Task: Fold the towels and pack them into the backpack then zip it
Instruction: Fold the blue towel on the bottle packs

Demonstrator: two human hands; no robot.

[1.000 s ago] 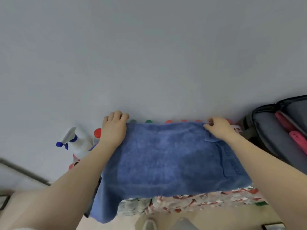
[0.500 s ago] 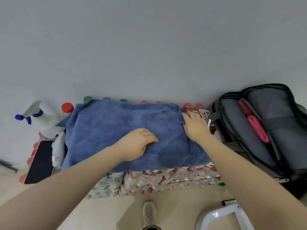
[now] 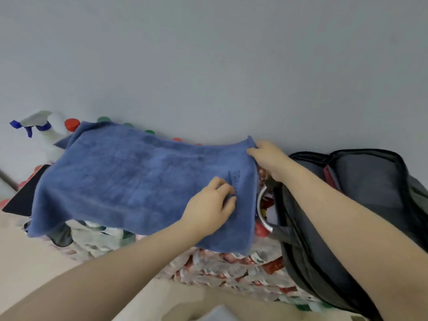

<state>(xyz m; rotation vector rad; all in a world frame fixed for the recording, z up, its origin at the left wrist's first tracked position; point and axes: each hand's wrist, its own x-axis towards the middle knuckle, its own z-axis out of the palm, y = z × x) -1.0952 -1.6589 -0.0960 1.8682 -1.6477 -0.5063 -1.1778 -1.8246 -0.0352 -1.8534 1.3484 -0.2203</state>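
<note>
A blue towel [image 3: 129,179] lies spread over packs of bottles against the wall. My left hand [image 3: 212,208] rests on the towel near its right edge, fingers curled into the cloth. My right hand [image 3: 268,158] pinches the towel's far right corner. A dark grey backpack [image 3: 375,188] stands open at the right, with a pink item inside its main compartment.
A white spray bottle [image 3: 44,130] with a blue trigger stands at the far left by the wall. Red and green bottle caps [image 3: 72,124] peek out behind the towel. A dark flat object [image 3: 22,198] lies at the left. Shrink-wrapped bottle packs [image 3: 231,272] sit under the towel.
My left hand slid right across the towel toward its right edge. My right hand stays at the far right corner. The view shifted, and the backpack sits closer to my right arm.
</note>
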